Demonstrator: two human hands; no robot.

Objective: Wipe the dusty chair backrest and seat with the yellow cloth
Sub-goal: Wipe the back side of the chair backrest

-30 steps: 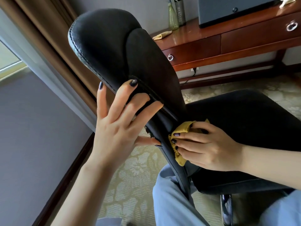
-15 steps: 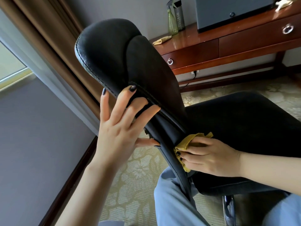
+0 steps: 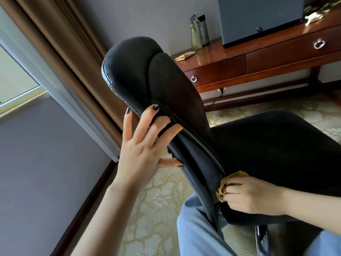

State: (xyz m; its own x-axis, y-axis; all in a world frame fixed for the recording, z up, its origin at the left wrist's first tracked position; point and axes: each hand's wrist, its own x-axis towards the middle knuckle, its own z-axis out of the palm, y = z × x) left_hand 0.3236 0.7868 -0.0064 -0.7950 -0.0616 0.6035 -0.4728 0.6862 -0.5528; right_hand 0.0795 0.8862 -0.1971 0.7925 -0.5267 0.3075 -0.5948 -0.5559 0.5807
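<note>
at backrest (image 3: 166, 93) base, right hand (image 3: 252, 197) grips yellow cloth (image 3: 222, 191); left hand (image 3: 142, 154) steadies edge.

Chair: black backrest (image 3: 166, 89) tilted, black seat (image 3: 276, 154) behind it.
Left hand (image 3: 144, 150): fingers spread flat on the backrest's stitched side edge, thumb at its rear.
Right hand (image 3: 252, 196): fingers curled round a bunched yellow cloth (image 3: 224, 189), pressed where backrest meets seat.
Wooden surface (image 3: 230, 54) with ring-pull drawers: green spray bottle (image 3: 195, 34), dark bottle (image 3: 203, 31), folded pale cloth (image 3: 184, 56).
Floor: patterned carpet (image 3: 162, 200).
Left: brown curtain (image 3: 64, 52).
</note>
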